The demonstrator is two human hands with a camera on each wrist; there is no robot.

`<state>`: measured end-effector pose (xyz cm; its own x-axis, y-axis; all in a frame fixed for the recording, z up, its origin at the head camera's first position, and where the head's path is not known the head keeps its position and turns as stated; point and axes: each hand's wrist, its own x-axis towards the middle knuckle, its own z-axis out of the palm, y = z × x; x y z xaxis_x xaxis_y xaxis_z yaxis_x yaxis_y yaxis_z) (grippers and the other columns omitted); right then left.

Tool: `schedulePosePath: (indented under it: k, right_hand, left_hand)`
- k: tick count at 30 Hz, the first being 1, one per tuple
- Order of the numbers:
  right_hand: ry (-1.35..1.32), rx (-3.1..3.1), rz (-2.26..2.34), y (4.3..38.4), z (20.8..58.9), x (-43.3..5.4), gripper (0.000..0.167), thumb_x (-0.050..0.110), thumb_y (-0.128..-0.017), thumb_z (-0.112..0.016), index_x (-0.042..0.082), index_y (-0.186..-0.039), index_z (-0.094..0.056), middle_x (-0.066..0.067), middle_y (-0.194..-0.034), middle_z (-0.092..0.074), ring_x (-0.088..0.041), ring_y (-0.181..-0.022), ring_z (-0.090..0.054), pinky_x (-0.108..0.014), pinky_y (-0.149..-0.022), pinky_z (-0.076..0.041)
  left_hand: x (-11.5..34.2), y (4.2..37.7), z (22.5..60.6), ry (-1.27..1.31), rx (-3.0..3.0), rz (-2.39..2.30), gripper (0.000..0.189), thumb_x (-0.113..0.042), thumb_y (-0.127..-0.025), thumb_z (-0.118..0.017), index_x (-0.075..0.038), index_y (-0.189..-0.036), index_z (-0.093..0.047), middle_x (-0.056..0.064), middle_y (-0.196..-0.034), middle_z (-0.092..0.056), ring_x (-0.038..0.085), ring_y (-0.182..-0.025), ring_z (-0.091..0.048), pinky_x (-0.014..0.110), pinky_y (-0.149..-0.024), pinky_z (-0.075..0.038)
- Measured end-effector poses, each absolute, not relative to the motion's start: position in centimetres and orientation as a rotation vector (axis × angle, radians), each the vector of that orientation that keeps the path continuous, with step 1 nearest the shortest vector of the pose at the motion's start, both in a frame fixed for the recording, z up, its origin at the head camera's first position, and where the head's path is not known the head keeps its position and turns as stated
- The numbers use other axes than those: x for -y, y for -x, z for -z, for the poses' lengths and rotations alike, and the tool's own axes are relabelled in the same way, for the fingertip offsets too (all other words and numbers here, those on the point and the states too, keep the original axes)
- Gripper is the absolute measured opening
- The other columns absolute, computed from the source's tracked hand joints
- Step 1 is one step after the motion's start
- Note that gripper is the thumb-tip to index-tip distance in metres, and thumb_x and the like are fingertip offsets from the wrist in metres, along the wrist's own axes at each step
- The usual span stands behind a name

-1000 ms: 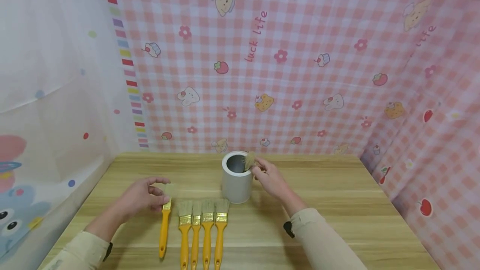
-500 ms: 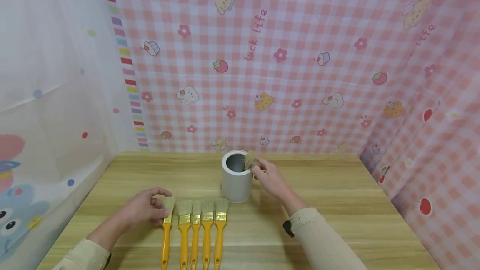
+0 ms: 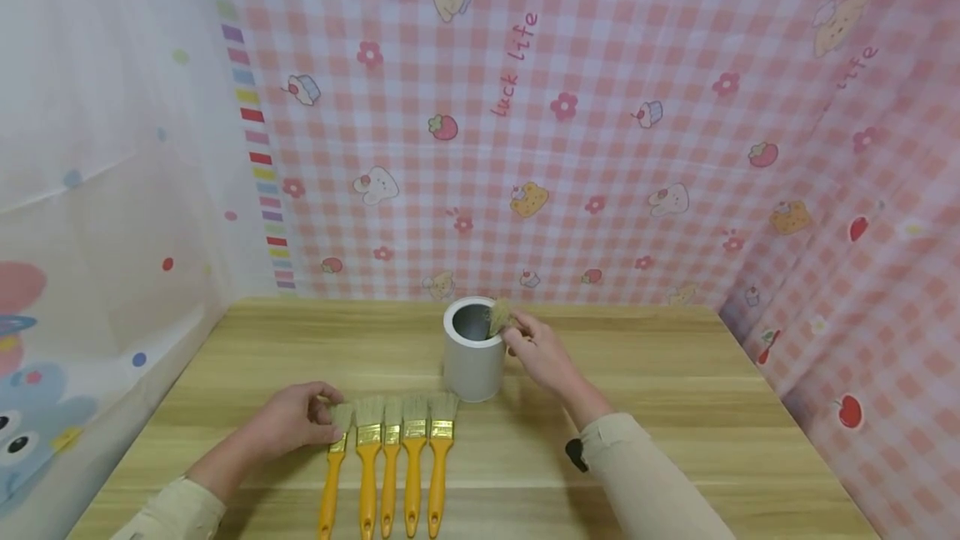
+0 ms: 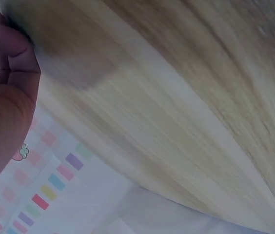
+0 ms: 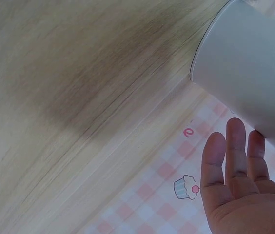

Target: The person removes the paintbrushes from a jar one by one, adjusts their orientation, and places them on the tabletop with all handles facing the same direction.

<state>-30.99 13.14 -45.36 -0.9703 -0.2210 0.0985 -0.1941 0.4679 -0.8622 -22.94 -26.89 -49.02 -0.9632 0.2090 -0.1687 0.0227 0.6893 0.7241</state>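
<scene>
My left hand (image 3: 296, 419) pinches a paintbrush (image 3: 332, 473) by its pale bristles. Its orange handle points toward me, at the left end of a row of paintbrushes (image 3: 414, 448) lying side by side with bristles away from me. In the left wrist view the left hand (image 4: 8, 63) shows only at the edge, its fingers curled. My right hand (image 3: 543, 357) pinches a bristle tuft (image 3: 498, 319) at the right rim of a white can (image 3: 474, 369); what lies below the tuft is hidden inside. In the right wrist view, three fingers (image 5: 236, 151) extend beside the can's wall.
The wooden table (image 3: 637, 473) bears everything. Behind it hangs a pink checked curtain (image 3: 487, 165) with cartoon prints, which also covers the right side. A white printed curtain (image 3: 112, 215) closes off the left.
My left hand has drawn its paintbrush toward me and slightly right, up beside the row. The right hand stays at the can's rim with the bristle tuft.
</scene>
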Motion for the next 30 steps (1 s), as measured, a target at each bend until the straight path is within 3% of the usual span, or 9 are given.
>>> schedulePosePath:
  k: [12, 20, 30]
  right_hand:
    - [0.383, -2.683, 1.527, 30.98, 45.16, -13.23, 0.050, 0.038, -0.108, -0.052, 0.026, -0.156, -0.055, -0.006, -0.119, -0.075, -0.038, -0.110, -0.070, -0.044, -0.090, -0.057]
    - [0.385, -2.681, 1.538, 30.89, 44.90, -13.11, 0.049, 0.039, -0.108, -0.053, 0.028, -0.156, -0.056, -0.005, -0.119, -0.075, -0.023, -0.101, -0.070, -0.043, -0.091, -0.058]
    - [0.372, -2.692, 1.526, 30.83, 45.12, -13.13, 0.052, 0.038, -0.107, -0.053, 0.026, -0.158, -0.054, -0.006, -0.117, -0.074, -0.031, -0.106, -0.071, -0.043, -0.090, -0.058]
  left_hand:
    - [26.93, 23.14, 49.13, -0.219, -2.673, -1.131, 0.053, -0.021, -0.087, -0.091, 0.001, -0.128, -0.067, 0.004, -0.089, -0.065, 0.019, -0.081, -0.058, 0.027, -0.069, -0.049]
    - [26.94, 23.25, 49.33, -0.205, -2.676, -1.136, 0.054, -0.021, -0.087, -0.091, 0.003, -0.129, -0.066, 0.004, -0.090, -0.065, 0.019, -0.081, -0.057, 0.028, -0.068, -0.048]
    - [27.05, 23.14, 49.34, -0.162, -2.629, -1.181, 0.058, -0.023, -0.088, -0.090, 0.004, -0.132, -0.064, 0.006, -0.092, -0.065, 0.019, -0.082, -0.056, 0.027, -0.066, -0.048]
